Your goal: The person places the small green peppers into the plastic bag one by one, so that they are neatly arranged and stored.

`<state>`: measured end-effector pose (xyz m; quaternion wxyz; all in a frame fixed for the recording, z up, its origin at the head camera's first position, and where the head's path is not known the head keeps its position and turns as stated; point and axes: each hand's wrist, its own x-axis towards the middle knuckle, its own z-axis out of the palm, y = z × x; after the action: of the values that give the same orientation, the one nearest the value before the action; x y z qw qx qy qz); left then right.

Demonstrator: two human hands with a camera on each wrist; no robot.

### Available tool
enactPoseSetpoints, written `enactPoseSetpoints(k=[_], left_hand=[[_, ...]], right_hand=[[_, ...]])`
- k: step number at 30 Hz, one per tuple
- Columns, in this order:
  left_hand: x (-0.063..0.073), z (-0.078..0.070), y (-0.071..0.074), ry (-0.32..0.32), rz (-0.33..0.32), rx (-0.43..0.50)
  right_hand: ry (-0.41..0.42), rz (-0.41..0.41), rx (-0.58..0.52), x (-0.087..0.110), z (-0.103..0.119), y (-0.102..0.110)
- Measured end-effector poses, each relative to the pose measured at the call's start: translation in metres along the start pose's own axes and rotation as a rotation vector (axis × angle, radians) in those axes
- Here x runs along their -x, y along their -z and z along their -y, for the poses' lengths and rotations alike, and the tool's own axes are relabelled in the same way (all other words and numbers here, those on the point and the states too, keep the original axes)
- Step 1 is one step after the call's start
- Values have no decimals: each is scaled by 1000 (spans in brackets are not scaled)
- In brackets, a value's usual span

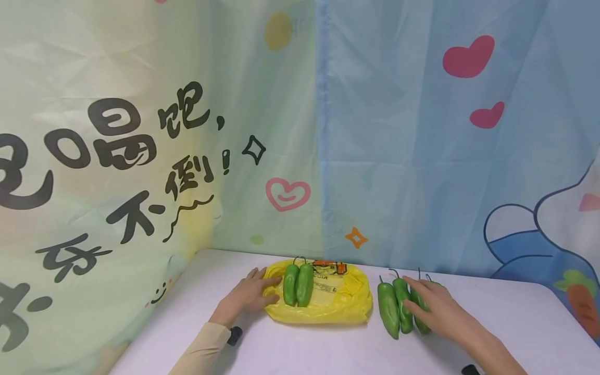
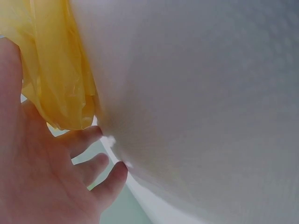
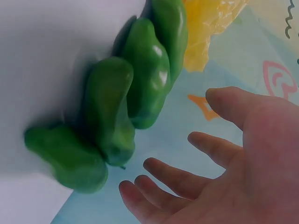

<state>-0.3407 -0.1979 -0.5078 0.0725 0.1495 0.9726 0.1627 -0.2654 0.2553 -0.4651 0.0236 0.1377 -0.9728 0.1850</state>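
Two green peppers (image 1: 297, 285) lie side by side on a yellow plastic bag (image 1: 347, 307), toward its left end. My left hand (image 1: 250, 292) is at the bag's left edge with fingers spread; in the left wrist view, the bag (image 2: 60, 65) hangs by the thumb and the fingers look loose. To the right of the bag, several more green peppers (image 1: 388, 308) sit in a row. My right hand (image 1: 436, 307) hovers over that row, partly hiding the rightmost ones. The right wrist view shows its fingers apart, holding nothing, beside the peppers (image 3: 110, 109).
The white table (image 1: 323, 349) runs back to a printed curtain (image 1: 384, 182) with hearts and stars. Another panel of the cloth (image 1: 94, 250), bearing black lettering, stands along the left side. A dark wrist strap piece (image 1: 235, 336) shows under my left wrist.
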Motion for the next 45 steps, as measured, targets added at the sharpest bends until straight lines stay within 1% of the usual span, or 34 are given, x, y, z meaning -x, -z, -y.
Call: enactPoseSetpoints(k=[6,11,20,27,32,40,45], left_hand=[[1,0,0,5,-5,6],[0,-1,0,4,-5,4],[0,0,0,6,-2,-1],[0,-1,0,7,2,-3],[1,-2,1,7,6,0],[1,-1,2,5,1,2],[0,1,-1,-3,-1,11]], right_hand=[[17,-65,15,5,-11,1],[16,-75,23,8,-20,2],[58,-130,34,15,-35,-1],[15,-108,61,16,-47,-4],[4,-90,84,17,-54,-5],[-49,0,54,16,-58,-9],[-46,15,47,16,-62,-14]])
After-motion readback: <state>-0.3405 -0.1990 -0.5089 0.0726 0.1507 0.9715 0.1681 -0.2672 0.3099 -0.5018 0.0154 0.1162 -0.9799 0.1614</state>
